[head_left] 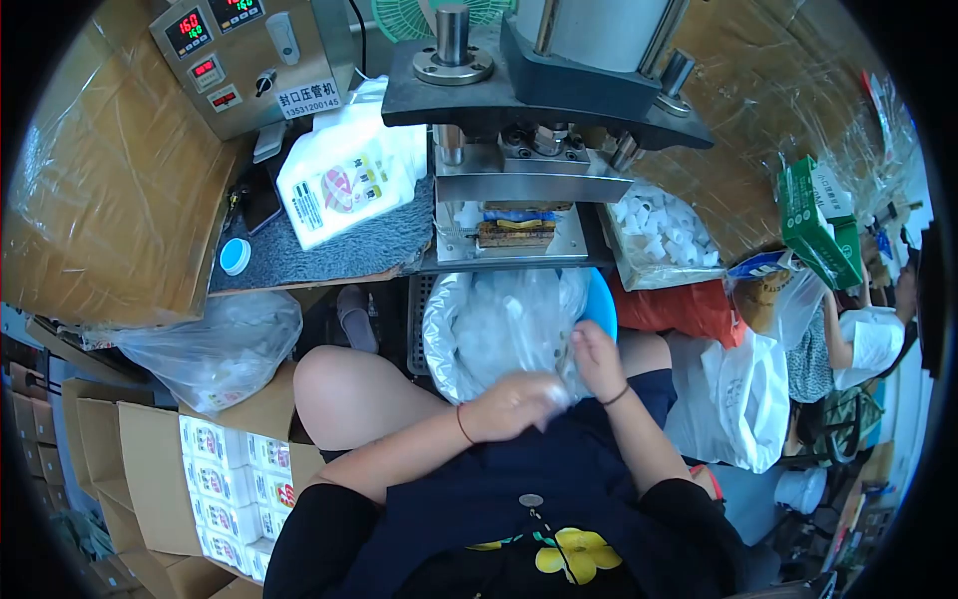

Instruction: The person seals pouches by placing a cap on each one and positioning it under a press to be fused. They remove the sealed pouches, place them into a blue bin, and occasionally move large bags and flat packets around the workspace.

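Note:
Over my lap my left hand point(514, 404) is closed, with a small whitish, shiny thing at its fingertips, blurred by motion. My right hand point(599, 364) is raised beside it with the fingers curled in; whatever they may hold is too small to make out. Both hands are at the near edge of a blue bucket point(600, 301) lined with a clear plastic bag point(509, 319), whose contents are hazy through the film. Above the bucket stands a press machine point(534, 185) with a metal plate and a yellow and blue strip at its jaw.
A white jug point(349, 175) and a blue cap point(236, 257) lie on the grey mat at left. White small pieces fill a tray point(664, 275) at right. An open carton point(155, 469) holds packed white boxes. Another person point(863, 339) sits at far right.

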{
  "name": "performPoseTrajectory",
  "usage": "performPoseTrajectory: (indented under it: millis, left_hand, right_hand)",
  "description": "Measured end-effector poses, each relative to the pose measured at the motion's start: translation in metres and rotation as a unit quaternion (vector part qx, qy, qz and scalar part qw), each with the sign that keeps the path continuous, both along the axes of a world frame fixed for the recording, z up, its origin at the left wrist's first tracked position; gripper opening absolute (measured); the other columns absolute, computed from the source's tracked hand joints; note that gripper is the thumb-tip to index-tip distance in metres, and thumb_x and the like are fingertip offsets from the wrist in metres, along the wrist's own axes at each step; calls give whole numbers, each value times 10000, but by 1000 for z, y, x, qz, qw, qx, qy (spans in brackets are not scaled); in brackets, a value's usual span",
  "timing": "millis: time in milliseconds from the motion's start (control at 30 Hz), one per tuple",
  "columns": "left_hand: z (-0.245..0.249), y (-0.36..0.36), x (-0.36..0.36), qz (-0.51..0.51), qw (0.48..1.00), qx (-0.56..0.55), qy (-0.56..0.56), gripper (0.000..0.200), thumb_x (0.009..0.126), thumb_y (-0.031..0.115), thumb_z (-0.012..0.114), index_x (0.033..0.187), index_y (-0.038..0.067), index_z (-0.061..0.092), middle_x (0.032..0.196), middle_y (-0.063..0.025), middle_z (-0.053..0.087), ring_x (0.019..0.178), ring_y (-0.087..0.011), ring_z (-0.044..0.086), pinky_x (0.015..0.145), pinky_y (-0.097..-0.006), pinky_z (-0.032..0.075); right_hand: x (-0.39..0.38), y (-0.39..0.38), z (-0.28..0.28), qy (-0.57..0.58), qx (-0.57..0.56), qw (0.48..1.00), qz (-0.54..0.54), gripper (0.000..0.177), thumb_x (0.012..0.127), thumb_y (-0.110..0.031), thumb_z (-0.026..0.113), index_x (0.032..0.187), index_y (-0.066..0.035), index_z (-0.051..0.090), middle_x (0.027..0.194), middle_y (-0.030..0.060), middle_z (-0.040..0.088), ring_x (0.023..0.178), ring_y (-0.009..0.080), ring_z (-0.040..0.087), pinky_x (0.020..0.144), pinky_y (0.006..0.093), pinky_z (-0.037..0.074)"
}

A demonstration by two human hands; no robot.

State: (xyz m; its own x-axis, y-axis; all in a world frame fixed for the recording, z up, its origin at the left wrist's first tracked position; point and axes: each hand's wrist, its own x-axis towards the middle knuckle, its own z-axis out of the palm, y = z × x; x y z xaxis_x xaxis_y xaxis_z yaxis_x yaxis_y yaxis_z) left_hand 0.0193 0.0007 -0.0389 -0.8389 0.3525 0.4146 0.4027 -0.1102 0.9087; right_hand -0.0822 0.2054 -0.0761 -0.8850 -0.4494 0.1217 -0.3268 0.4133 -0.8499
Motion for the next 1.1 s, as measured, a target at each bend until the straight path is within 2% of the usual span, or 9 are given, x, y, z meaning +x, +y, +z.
performPoseTrajectory:
  millis: [67,300,433,533,733,833,933,1033,1100]
  left_hand:
    - [-8,-11,-5,174,976,-99,79,316,941,244,691,1179,44,635,918,-142,619,867,-361,634,803,-429,506]
    - [-17,4,-7,235,911,-323,107,488,874,299,698,1311,115,587,858,-111,569,810,-349,618,739,-448,505]
    - [-56,-10,-18,232,945,-228,28,340,929,230,611,1227,75,563,980,-159,653,932,-385,644,757,-462,522]
    - [-100,-9,-26,290,942,-142,-96,408,1070,346,440,1340,40,436,995,-163,648,841,-346,648,767,-424,524]
    - [-95,-53,-41,83,845,141,-509,383,1095,350,434,1305,42,519,928,-69,621,687,-149,562,637,-302,471]
    - [-98,-63,-39,34,881,150,-447,299,1041,252,561,1264,53,555,948,-30,628,720,-158,597,665,-299,493]
    - [-86,-47,-33,136,927,55,-346,309,952,102,634,1251,68,561,958,-41,657,761,-187,652,695,-297,514]
    - [-74,-45,-37,179,938,-253,-157,398,855,18,674,1231,68,553,1043,-105,668,850,-257,687,721,-323,538]
    - [-87,-38,-35,262,908,-325,-43,471,774,32,719,1208,71,538,1021,-143,667,889,-366,679,753,-417,553]
  right_hand:
    - [3,12,24,146,41,988,26,44,916,-89,620,929,-48,626,799,133,607,770,351,620,706,426,500]
    - [53,-39,56,406,29,870,279,52,863,-107,666,905,-97,637,964,67,644,979,329,601,889,493,429]
    - [37,-64,53,206,-108,969,79,83,904,-132,646,932,-54,648,1096,113,659,1056,376,606,932,485,456]
    - [-13,-49,-8,-117,47,981,150,131,927,-132,620,948,-4,640,1071,158,652,1030,390,609,919,468,469]
    - [4,-60,4,259,70,949,166,126,865,-122,662,959,-39,660,1043,149,661,1034,362,613,940,467,460]
    - [21,-74,13,306,39,934,179,147,823,-114,679,966,-84,679,1063,121,675,1093,336,615,988,463,440]
    - [4,-72,-14,268,96,944,167,200,799,-103,687,998,-102,693,1079,111,686,1146,319,610,1016,451,431]
    - [-26,-64,-48,213,199,929,230,255,771,-95,710,1025,-81,710,986,125,701,1055,311,648,980,433,456]
    - [-31,-65,-58,144,273,913,268,256,761,-76,723,1017,-58,719,928,112,705,930,263,692,871,409,529]
